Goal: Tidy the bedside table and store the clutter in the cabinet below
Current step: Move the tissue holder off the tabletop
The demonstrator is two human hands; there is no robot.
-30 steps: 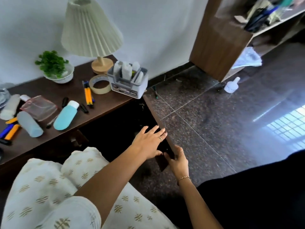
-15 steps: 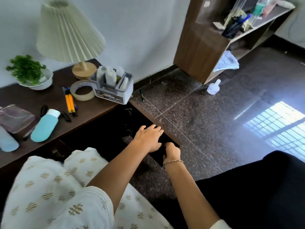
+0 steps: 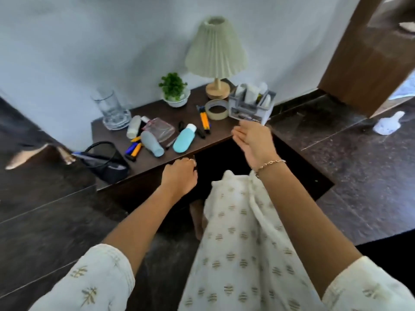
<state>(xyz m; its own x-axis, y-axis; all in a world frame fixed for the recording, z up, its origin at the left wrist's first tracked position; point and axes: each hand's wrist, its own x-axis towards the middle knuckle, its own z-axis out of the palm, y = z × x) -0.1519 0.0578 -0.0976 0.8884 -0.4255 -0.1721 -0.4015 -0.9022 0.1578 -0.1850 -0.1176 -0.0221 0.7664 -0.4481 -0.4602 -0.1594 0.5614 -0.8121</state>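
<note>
The dark bedside table (image 3: 215, 131) carries clutter: a teal bottle (image 3: 184, 141), a grey-blue bottle (image 3: 152, 145), a white tube (image 3: 133, 130), a clear pouch (image 3: 160, 130), markers (image 3: 134, 149), orange pens (image 3: 204, 120), a tape roll (image 3: 216, 110) and a grey organizer (image 3: 251, 104). Below, the cabinet's right door (image 3: 303, 171) stands swung open over a dark opening (image 3: 220, 158). My left hand (image 3: 179, 176) curls its fingers over the top corner of the left cabinet door (image 3: 143, 187), under the table's edge. My right hand (image 3: 253, 142) hovers empty with relaxed fingers, just in front of the organizer.
A pleated lamp (image 3: 216, 52), a small potted plant (image 3: 174, 90) and a glass (image 3: 111, 108) stand along the wall. A black mesh basket (image 3: 105, 162) sits at the table's left corner. A wooden shelf unit (image 3: 370, 63) and a white bottle (image 3: 387, 125) are on the floor at right.
Both hands have left the right door, now swung open. My right hand rose to the table top near the organizer; my left went to the table's front edge. The view swung left.
</note>
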